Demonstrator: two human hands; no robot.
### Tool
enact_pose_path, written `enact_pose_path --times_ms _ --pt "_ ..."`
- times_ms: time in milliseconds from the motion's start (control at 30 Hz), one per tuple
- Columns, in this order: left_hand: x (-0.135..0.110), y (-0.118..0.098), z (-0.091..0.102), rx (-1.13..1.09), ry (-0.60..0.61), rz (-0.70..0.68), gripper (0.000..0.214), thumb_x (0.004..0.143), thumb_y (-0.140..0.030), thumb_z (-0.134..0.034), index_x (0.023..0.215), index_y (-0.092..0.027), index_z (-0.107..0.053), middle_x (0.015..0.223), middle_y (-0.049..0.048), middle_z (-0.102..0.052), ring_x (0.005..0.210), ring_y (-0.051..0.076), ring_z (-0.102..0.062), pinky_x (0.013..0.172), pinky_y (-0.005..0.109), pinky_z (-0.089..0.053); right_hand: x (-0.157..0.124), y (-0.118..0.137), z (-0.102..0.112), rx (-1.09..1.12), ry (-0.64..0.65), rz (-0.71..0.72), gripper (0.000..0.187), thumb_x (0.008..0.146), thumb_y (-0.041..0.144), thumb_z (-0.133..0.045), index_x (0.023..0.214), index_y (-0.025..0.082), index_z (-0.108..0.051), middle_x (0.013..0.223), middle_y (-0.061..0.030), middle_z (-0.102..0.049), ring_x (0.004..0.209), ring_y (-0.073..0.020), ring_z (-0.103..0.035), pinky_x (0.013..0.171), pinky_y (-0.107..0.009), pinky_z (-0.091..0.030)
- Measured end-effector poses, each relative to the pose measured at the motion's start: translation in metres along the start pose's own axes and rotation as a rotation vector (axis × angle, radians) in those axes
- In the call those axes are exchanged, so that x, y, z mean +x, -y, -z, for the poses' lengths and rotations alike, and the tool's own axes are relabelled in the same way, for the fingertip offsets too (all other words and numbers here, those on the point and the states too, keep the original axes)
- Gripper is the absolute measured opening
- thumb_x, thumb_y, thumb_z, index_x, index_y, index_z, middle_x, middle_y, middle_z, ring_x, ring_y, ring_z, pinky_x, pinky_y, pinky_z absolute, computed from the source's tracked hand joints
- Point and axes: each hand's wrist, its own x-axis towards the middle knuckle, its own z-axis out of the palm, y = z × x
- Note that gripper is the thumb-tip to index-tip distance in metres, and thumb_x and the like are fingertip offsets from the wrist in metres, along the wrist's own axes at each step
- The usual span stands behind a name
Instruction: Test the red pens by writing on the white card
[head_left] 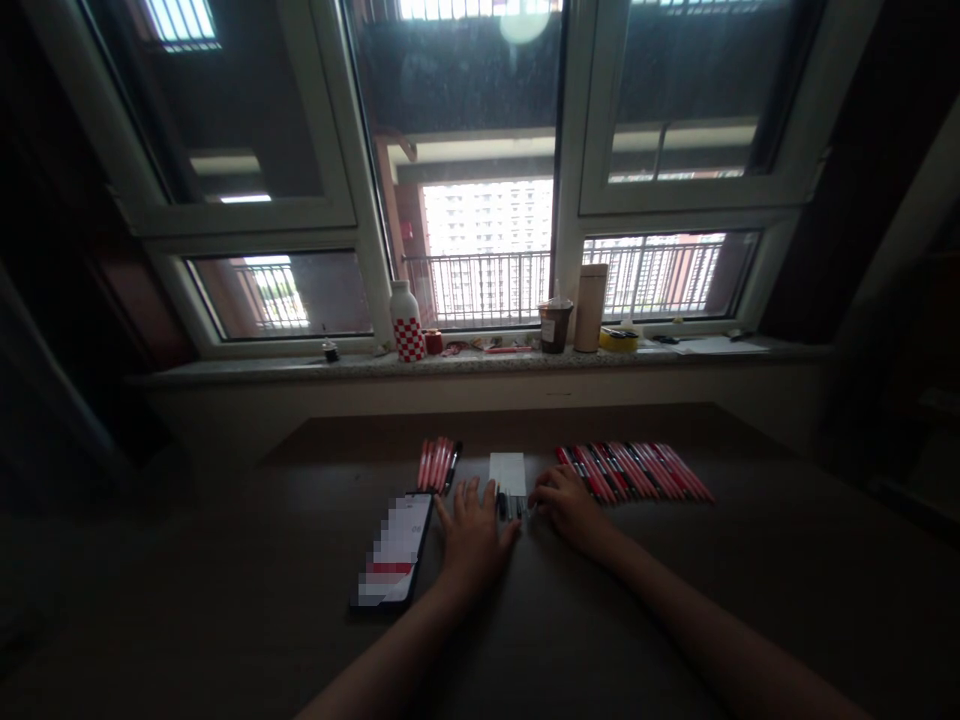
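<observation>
Over on the dark table (675, 600), the left hand (471, 535) lay flat, fingers spread, just beside a few dark pens (512, 505) below a white box (508, 472). The right hand (568, 505) sat curled at the pens' other side; I couldn't tell whether its fingers pinched one. A phone (395, 550) lay left, a row of red pens (637, 472) right.

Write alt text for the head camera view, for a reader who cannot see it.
Two bare hands rest on a dark table: the left hand flat beside a phone, the right hand curled by a few dark pens near a white card. Red pens lie in a small bunch and a long row.
</observation>
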Motion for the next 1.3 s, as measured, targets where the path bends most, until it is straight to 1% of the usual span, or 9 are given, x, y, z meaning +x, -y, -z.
enact_pose_path --times_ms 167,400,533,700,833,967,1100,1200,1300 --pt "-0.001 0.002 0.002 0.043 0.055 0.036 0.075 0.085 -0.062 -0.036 0.142 -0.014 -0.036 0.147 0.017 -0.038 0.138 0.036 -0.026 0.111 0.065 -0.009 0.0 0.001 0.001 -0.024 0.055 -0.028 0.026 0.076 0.005 -0.064 0.089 0.027 -0.071 0.097 -0.0033 -0.061 0.102 -0.022 -0.047 0.092 -0.039 -0.034" --pt "-0.002 0.001 0.008 0.103 0.095 0.087 0.083 0.084 -0.066 -0.029 0.142 -0.006 -0.035 0.147 0.0204 -0.036 0.139 0.038 -0.024 0.112 0.06 -0.009 0.001 -0.001 0.0 -0.016 0.059 0.002 0.025 0.077 0.005 -0.061 0.085 0.026 -0.073 0.094 -0.0026 -0.064 0.094 -0.0202 -0.051 0.087 -0.036 -0.035" --pt "-0.002 0.002 0.006 0.095 0.126 0.066 0.083 0.086 -0.066 -0.024 0.138 -0.005 -0.042 0.148 0.0201 -0.034 0.141 0.036 -0.021 0.114 0.057 -0.01 0.001 -0.002 -0.002 0.039 0.018 0.014 0.03 0.079 0.002 -0.055 0.081 0.025 -0.073 0.09 -0.0032 -0.065 0.091 -0.019 -0.053 0.083 -0.033 -0.038" --pt "-0.001 0.004 0.005 0.069 0.133 0.027 0.08 0.087 -0.064 -0.024 0.135 -0.005 -0.047 0.147 0.0196 -0.036 0.141 0.034 -0.022 0.115 0.053 -0.011 0.001 -0.007 -0.008 0.154 0.002 -0.02 0.032 0.074 -0.003 -0.052 0.08 0.021 -0.072 0.089 -0.0039 -0.061 0.088 -0.017 -0.055 0.08 -0.029 -0.042" --pt "0.0 0.003 0.006 0.021 0.185 0.019 0.078 0.088 -0.059 -0.027 0.136 0.001 -0.043 0.148 0.021 -0.033 0.141 0.033 -0.021 0.116 0.047 -0.016 0.0 -0.008 -0.011 0.246 0.011 -0.052 0.031 0.072 -0.004 -0.051 0.079 0.02 -0.07 0.089 -0.0035 -0.058 0.088 -0.0159 -0.056 0.08 -0.027 -0.044" --pt "0.001 0.001 0.007 -0.024 0.241 0.032 0.077 0.089 -0.055 -0.028 0.139 0.002 -0.037 0.149 0.0215 -0.03 0.141 0.031 -0.024 0.115 0.044 -0.022 -0.001 -0.005 -0.009 0.253 0.022 -0.072 0.029 0.073 -0.003 -0.051 0.079 0.02 -0.068 0.089 -0.0032 -0.058 0.09 -0.0161 -0.056 0.081 -0.028 -0.043" --pt "0.001 0.0 0.01 -0.034 0.263 0.022 0.075 0.089 -0.055 -0.028 0.139 0.001 -0.037 0.148 0.0213 -0.032 0.139 0.031 -0.028 0.115 0.045 -0.023 0.0 -0.002 -0.007 0.234 0.032 -0.084 0.029 0.074 -0.003 -0.051 0.083 0.019 -0.066 0.091 -0.0035 -0.058 0.092 -0.017 -0.055 0.084 -0.029 -0.043" --pt "0.002 0.0 0.013 -0.028 0.254 0.019 0.072 0.089 -0.054 -0.03 0.138 -0.002 -0.04 0.147 0.0205 -0.035 0.138 0.031 -0.03 0.114 0.046 -0.025 -0.001 -0.001 -0.006 0.206 0.03 -0.098 0.033 0.072 -0.004 -0.051 0.093 0.019 -0.065 0.095 -0.0045 -0.058 0.096 -0.0183 -0.054 0.086 -0.03 -0.043" --pt "0.002 0.0 0.013 -0.021 0.25 0.019 0.069 0.089 -0.052 -0.032 0.137 -0.003 -0.042 0.146 0.02 -0.037 0.138 0.031 -0.031 0.113 0.046 -0.025 -0.002 0.0 -0.006 0.154 -0.002 -0.126 0.038 0.072 -0.003 -0.051 0.101 0.018 -0.062 0.1 -0.0061 -0.056 0.099 -0.0192 -0.053 0.089 -0.031 -0.043"
